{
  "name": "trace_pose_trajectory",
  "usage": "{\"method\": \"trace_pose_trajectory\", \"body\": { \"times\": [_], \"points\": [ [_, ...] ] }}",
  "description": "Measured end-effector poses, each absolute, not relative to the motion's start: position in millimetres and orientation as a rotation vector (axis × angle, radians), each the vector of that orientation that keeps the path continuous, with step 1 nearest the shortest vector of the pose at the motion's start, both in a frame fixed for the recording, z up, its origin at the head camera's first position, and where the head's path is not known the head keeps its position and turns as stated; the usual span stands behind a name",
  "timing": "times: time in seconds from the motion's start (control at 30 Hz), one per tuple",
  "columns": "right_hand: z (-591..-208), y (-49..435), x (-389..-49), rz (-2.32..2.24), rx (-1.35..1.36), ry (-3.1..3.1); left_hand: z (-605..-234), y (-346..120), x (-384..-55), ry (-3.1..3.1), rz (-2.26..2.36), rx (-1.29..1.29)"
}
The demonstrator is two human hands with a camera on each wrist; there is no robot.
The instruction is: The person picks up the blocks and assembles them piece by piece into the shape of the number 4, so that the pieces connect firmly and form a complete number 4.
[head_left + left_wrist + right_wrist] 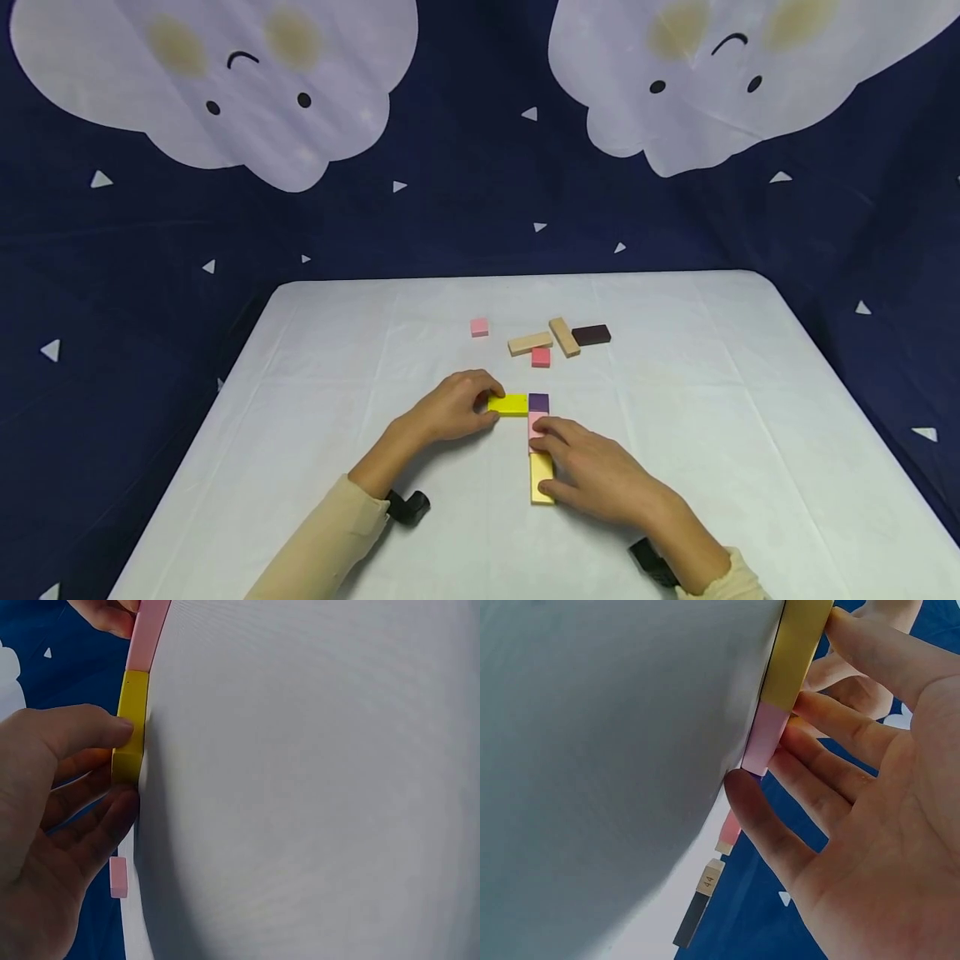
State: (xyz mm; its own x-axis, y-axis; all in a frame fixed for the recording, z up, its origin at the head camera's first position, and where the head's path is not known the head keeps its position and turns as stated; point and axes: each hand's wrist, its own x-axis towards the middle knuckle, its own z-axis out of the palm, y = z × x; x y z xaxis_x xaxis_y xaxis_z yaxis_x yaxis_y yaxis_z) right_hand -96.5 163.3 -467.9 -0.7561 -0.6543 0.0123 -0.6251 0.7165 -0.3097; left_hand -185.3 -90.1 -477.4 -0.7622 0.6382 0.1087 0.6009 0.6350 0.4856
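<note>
Pinching flat, bright yellow block point(513, 406), left hand point(456, 406) clamped its left end. Long axis ran left-right, right end beside purple block point(538, 402). Right hand point(597, 472), fingers apart, touched pink block point(766, 739).

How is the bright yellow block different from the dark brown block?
The bright yellow block is vivid; the dark brown block is nearly black. The left hand pinches the bright yellow block; no hand touches the dark brown block. Both are longer than wide.
</note>
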Motion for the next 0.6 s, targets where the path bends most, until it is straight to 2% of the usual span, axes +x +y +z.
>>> {"method": "trace_pose_trajectory", "body": {
  "times": [0.6],
  "points": [
    [-469.6,163.5,-97.0,-0.456,-1.062,2.829,-479.4,-87.9,-187.0,2.783,0.775,1.043]
  ]
}}
